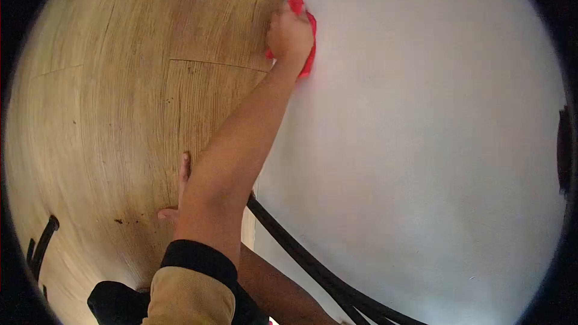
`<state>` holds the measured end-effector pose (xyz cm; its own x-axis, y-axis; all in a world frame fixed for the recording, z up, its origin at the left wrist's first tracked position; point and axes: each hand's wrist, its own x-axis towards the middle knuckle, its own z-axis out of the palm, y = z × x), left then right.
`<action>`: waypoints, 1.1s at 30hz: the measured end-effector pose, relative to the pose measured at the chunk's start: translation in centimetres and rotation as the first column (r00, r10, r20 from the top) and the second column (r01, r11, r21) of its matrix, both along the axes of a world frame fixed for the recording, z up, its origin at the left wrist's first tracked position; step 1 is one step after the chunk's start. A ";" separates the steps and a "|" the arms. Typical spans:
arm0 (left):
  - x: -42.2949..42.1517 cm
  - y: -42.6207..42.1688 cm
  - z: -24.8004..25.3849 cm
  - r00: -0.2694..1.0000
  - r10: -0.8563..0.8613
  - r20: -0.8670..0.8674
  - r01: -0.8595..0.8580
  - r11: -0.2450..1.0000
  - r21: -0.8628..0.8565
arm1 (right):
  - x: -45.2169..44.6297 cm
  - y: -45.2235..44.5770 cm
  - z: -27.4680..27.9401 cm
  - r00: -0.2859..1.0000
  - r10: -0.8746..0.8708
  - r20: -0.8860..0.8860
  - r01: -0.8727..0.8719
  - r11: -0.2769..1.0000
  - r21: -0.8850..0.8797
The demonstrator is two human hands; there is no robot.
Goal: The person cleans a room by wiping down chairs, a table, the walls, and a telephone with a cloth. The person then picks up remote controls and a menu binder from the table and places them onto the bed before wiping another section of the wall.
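My left hand [291, 37] is closed on a crumpled red cloth [310, 63], pressing it where the wooden floor meets the white wall. Parts of the cloth stick out around the fingers. My left forearm stretches up across the middle of the view. Behind it, my right hand [182, 189] rests on the wood-look floor [114, 120], with two digits spread apart. The rest of that hand is hidden by the left arm, and nothing shows in its visible digits.
A smooth white wall [415, 132] fills the right side. A long black strap or cable [301, 259] runs along the lower middle, and another dark curved piece [43, 247] is at lower left. Small dark crumbs [118, 221] lie on the floor. A dark object [564, 150] shows at the right edge.
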<state>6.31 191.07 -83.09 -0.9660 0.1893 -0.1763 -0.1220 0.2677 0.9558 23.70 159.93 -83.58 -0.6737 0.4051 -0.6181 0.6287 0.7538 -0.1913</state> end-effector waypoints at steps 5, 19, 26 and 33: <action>6.9 -6.6 13.9 0.995 -0.101 0.019 0.069 0.800 0.596 | -0.3 -0.4 -0.2 1.000 -0.004 -0.026 0.005 1.000 0.023; 2.7 -4.5 12.2 0.977 -0.175 -0.125 0.214 0.861 0.462 | -0.4 0.2 -0.2 0.999 0.021 -0.037 -0.020 0.999 0.049; 1.9 -1.0 18.6 0.966 -0.058 -0.251 0.181 0.843 0.506 | -0.3 0.1 0.0 0.999 0.027 -0.028 -0.025 0.998 0.054; -2.9 1.0 9.5 0.993 -0.018 -0.114 0.071 0.873 0.482 | -0.2 -0.2 -0.1 0.999 0.031 -0.037 -0.027 0.995 0.093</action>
